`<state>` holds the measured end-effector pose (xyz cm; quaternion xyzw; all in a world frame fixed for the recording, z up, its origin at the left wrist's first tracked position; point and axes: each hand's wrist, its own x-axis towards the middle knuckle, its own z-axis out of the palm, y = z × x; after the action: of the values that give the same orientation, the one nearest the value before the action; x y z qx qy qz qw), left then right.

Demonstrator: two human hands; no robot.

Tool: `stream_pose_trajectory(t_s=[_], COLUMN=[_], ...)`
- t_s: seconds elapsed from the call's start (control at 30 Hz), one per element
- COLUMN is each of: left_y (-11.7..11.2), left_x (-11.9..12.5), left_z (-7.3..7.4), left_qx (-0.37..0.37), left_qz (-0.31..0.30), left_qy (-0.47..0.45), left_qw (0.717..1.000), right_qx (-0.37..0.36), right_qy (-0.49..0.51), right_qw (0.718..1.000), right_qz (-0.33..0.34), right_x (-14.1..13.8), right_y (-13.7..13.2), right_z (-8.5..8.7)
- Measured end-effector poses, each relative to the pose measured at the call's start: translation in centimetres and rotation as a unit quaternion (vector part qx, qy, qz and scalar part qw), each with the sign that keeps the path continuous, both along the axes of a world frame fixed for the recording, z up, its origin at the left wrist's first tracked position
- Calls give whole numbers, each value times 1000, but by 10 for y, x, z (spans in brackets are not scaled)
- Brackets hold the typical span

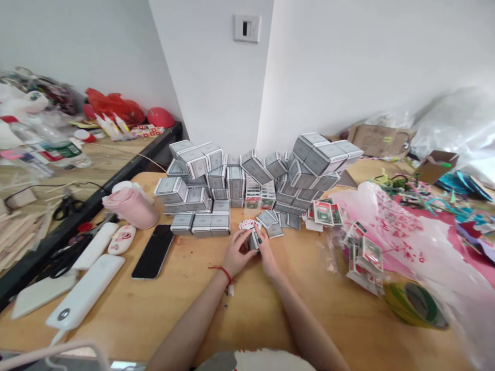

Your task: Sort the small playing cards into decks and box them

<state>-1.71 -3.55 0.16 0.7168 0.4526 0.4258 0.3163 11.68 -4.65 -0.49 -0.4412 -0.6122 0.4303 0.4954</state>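
A stack of grey-backed playing cards [254,241] sits at the centre of the frame between the two hands of a person seen from here bent over a wooden table [185,304]. The left hand [236,251], a red bracelet [223,273] at its wrist, curls around the stack's left side with fingers bent; the right hand [267,255], fingers nearly closed, grips it from the right. Red-pipped cards [247,224] show just beyond the fingertips, though I cannot tell whether they are held or lying down. Near them, loose grey packs [270,224] overlap on the tabletop, and behind rises a stepped pile of grey packs [201,198]. Opened card boxes [371,252] lie right of centre beside a pink plastic bag [404,221], with a yellow roll of tape [396,304] at lower right. A black-faced phone [153,252] lies left of centre.
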Motion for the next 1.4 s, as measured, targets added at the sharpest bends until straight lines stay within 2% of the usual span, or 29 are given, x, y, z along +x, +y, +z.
stream_pose_trajectory(t_s=[0.27, 0.43, 0.57, 0.67, 0.77, 0.93, 1.17, 1.4], left_y=[-2, -1, -1, -1, -3, -5, -6, -5], left_x=[-1, -2, -1, -1, 0, 0, 0, 0], left_z=[1, 2, 5, 5, 5, 8, 12, 7], left_qx=[17, 42, 33, 1, -19, -3, 26, -23], left_qz=[10, -3, -13, -20, -27, -28, -29, -27], left_qy=[4, -1, -5, -24, -43, -38, -23, -41], left_qw=[1000, 999, 999, 1000, 999, 999, 999, 999], right_qx=[-8, -21, -78, -144, -184, -180, -161, -172], right_qy=[5, 21, 104, 185, 215, 207, 203, 195], right_qw=[1000, 999, 990, 968, 953, 955, 962, 959], right_qz=[18, 16, 50, 93, 105, 115, 86, 116], right_x=[4, 8, 10, 10, 10, 11, 10, 12], right_y=[3, 4, 9, 13, 16, 18, 14, 17], right_z=[-2, -1, -4, -5, -6, -6, -2, 3])
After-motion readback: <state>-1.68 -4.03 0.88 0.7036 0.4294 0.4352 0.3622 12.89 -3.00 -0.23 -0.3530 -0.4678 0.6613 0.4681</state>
